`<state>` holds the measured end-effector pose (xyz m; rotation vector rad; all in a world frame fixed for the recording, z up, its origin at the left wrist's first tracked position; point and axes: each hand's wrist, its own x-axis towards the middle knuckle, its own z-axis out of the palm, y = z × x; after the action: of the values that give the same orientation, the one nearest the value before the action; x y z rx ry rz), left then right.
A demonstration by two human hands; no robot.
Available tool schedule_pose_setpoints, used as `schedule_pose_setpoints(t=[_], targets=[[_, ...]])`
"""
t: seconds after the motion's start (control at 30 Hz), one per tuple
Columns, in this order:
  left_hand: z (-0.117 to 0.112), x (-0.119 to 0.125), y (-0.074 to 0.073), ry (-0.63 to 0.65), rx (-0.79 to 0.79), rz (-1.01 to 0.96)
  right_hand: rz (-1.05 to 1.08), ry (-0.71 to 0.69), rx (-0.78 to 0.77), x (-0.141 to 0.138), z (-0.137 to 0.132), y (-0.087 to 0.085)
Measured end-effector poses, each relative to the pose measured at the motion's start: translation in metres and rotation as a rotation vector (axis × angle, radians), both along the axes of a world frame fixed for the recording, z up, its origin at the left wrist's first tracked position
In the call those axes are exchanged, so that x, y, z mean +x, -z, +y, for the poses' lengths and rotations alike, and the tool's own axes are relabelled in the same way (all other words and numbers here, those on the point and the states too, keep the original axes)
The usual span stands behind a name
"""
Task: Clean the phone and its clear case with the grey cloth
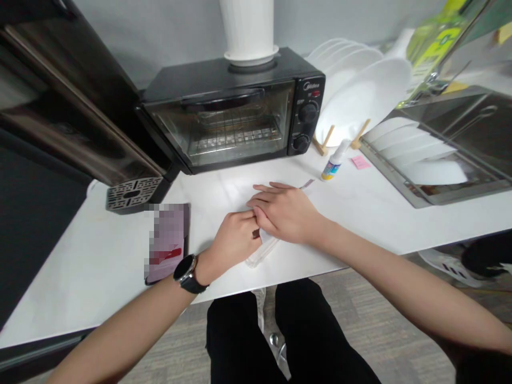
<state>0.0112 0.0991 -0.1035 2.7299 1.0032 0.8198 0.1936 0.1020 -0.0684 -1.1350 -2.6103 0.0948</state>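
Observation:
Both my hands meet over a clear phone case [261,253] lying on the white counter [360,213]. My left hand [234,240], with a black watch on the wrist, has its fingers curled onto the case's upper part. My right hand [286,213] lies palm down over the case, fingers pressed together on it and touching the left hand. Most of the case is hidden under the hands; one corner sticks out at the far side [307,184]. A phone [167,242] lies flat to the left of my left wrist.
A black toaster oven [236,114] with a white vase on top stands behind the hands. A small bottle [333,165] and a pink note [360,162] lie to the right, near stacked white plates [360,90] and a sink [444,154]. A dark appliance [60,106] fills the left.

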Motion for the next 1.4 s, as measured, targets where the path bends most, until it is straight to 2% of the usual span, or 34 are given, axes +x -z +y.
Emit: schedule_pose_setpoints(t=[0.07, 0.17, 0.23, 0.33, 0.4, 0.43, 0.5, 0.63, 0.7, 0.77, 0.87, 0.97, 1.13, 1.2, 1.3, 1.33, 1.4], targets=[[-0.001, 0.001, -0.003, 0.013, -0.030, -0.002, -0.002, 0.056, -0.018, 0.017, 0.013, 0.000], [-0.005, 0.005, -0.007, 0.008, -0.094, -0.013, 0.015, 0.224, -0.046, 0.054, 0.038, 0.001], [-0.006, 0.006, -0.006, 0.009, -0.100, -0.021, 0.021, 0.242, -0.035, 0.063, 0.044, 0.003], [-0.005, 0.004, -0.003, 0.031, -0.049, -0.028, 0.023, 0.095, 0.087, 0.041, 0.027, 0.005], [-0.003, 0.002, 0.000, 0.033, -0.010, -0.029, 0.040, -0.055, 0.110, 0.019, 0.011, 0.007], [-0.002, 0.001, 0.000, 0.030, 0.002, -0.028, 0.056, -0.069, 0.114, 0.011, 0.006, 0.007], [-0.002, 0.000, -0.001, 0.031, -0.011, -0.021, 0.073, -0.054, 0.101, 0.010, 0.005, 0.008], [-0.006, 0.004, -0.006, 0.014, -0.104, -0.014, 0.088, 0.149, 0.036, 0.047, 0.032, 0.008], [-0.007, 0.005, -0.006, 0.002, -0.115, -0.023, 0.094, 0.219, 0.013, 0.057, 0.040, 0.007], [-0.007, 0.005, -0.004, 0.009, -0.099, -0.025, 0.085, 0.178, 0.043, 0.049, 0.034, 0.008], [-0.004, 0.001, 0.001, 0.017, -0.037, -0.028, 0.067, -0.022, 0.103, 0.017, 0.010, 0.009], [-0.002, 0.000, 0.002, 0.017, -0.021, -0.028, 0.066, -0.046, 0.084, 0.005, 0.002, 0.009], [-0.005, 0.005, -0.004, -0.012, -0.101, -0.025, 0.018, 0.214, 0.023, 0.046, 0.032, 0.005], [-0.006, 0.006, -0.004, -0.020, -0.111, -0.033, 0.023, 0.266, 0.035, 0.048, 0.034, 0.004], [-0.005, 0.004, -0.001, 0.003, -0.057, -0.039, 0.029, 0.113, 0.102, 0.025, 0.016, 0.005], [-0.004, 0.003, -0.001, 0.012, -0.024, -0.038, 0.027, 0.039, 0.100, 0.016, 0.009, 0.005], [-0.004, 0.002, 0.000, 0.021, 0.020, -0.031, 0.025, -0.012, 0.073, 0.009, 0.001, 0.005]])
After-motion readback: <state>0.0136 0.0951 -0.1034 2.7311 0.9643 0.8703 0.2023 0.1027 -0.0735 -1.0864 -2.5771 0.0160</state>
